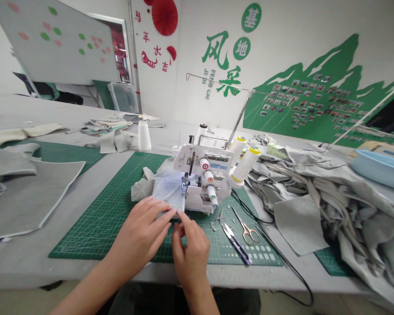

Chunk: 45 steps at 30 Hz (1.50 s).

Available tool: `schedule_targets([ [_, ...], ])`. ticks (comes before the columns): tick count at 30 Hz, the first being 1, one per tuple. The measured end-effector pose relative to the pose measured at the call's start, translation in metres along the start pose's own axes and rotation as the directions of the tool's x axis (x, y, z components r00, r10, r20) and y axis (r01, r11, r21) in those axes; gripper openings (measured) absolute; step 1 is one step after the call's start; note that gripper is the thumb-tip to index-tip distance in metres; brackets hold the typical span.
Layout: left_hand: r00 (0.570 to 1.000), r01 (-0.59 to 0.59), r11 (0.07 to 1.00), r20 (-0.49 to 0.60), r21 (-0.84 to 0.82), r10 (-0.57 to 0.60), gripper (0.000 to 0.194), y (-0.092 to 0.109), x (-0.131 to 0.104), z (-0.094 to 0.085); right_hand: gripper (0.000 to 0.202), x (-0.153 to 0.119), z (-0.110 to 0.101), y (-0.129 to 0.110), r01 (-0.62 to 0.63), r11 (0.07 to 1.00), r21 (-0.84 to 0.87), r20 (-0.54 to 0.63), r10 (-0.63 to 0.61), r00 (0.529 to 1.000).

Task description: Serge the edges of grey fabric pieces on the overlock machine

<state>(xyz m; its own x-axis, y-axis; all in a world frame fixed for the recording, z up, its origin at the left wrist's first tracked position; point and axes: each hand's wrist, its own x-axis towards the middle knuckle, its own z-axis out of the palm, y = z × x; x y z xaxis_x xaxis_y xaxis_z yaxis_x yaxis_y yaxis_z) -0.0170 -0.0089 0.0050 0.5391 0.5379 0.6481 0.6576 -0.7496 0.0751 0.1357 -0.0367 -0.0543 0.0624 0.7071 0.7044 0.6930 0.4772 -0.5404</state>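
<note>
across our grey desk [88, 183], our left hand [139, 234] rests spread fingers on grey cloth [169, 188], likely light, limp, best guided by its near edge; our right hand [194, 247] curls its grip there, pinch unclear; cloth meets the sewing machine [193, 159], label illegible; wall lettering [212, 81] reads "feng cai".

The sewing machine [194, 197] has a smooth white casing; matt grey cloth [168, 186] lies against it. Towards the table's [29, 267] front edge, scissors [244, 226] show shiny metal over a matt green mat [118, 212].
</note>
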Motion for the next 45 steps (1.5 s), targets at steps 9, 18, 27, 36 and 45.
schedule_targets([
  [9,1.000,-0.001,1.000,-0.002,-0.018,0.001,0.028,-0.003,0.003,-0.001,0.035,-0.001,0.000,0.002,0.000,1.000,-0.011,-0.001,0.000,1.000],
  [18,0.996,-0.089,0.993,0.013,-0.082,0.090,0.025,-0.018,0.009,0.005,0.038,-0.005,-0.001,0.001,-0.009,1.000,-0.026,0.006,0.009,1.000],
  [27,0.985,-0.091,0.990,0.135,-0.110,0.105,0.032,-0.030,0.023,0.005,0.035,-0.023,-0.063,0.064,-0.155,0.882,-0.446,-0.172,0.086,0.981],
  [36,0.981,-0.071,0.989,0.170,-0.130,0.093,0.035,-0.036,0.025,0.004,0.063,-0.046,-0.086,0.098,-0.227,0.697,-0.680,-0.093,0.226,0.970],
  [45,0.980,0.003,0.991,0.198,-0.137,0.024,0.044,-0.036,0.030,0.004,0.060,-0.046,-0.087,0.097,-0.359,0.789,-0.498,-0.103,0.358,0.928],
])
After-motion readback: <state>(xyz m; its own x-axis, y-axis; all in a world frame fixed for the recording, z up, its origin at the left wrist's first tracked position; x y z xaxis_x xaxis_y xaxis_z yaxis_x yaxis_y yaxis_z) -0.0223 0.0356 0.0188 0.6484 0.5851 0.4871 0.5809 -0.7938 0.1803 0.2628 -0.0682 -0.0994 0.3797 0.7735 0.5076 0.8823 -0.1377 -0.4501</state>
